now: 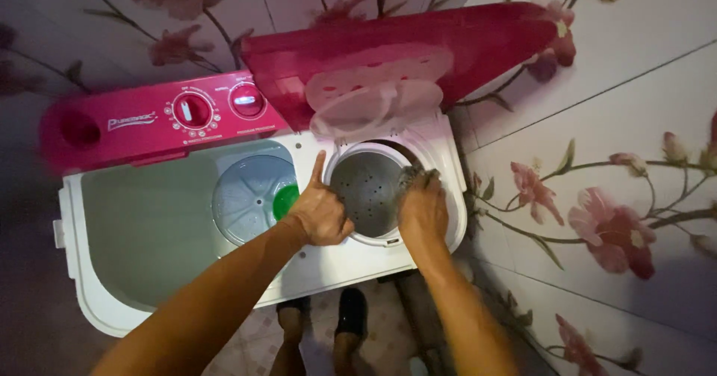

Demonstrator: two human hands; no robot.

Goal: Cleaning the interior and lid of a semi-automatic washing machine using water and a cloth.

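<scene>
The left hand [321, 212] is resting on the near-left rim of the spin tub [371, 191], fingers curled over the edge and index finger pointing far. The right hand [423, 208] is sitting on the right rim, its fingers closing narrowly on a dark wet cloth [413, 175] lying just beyond the fingertips, against the tub's far-right edge. The wash tub [160, 223] is lying to the left. The pink lid [418, 47] is standing open at the far side.
</scene>
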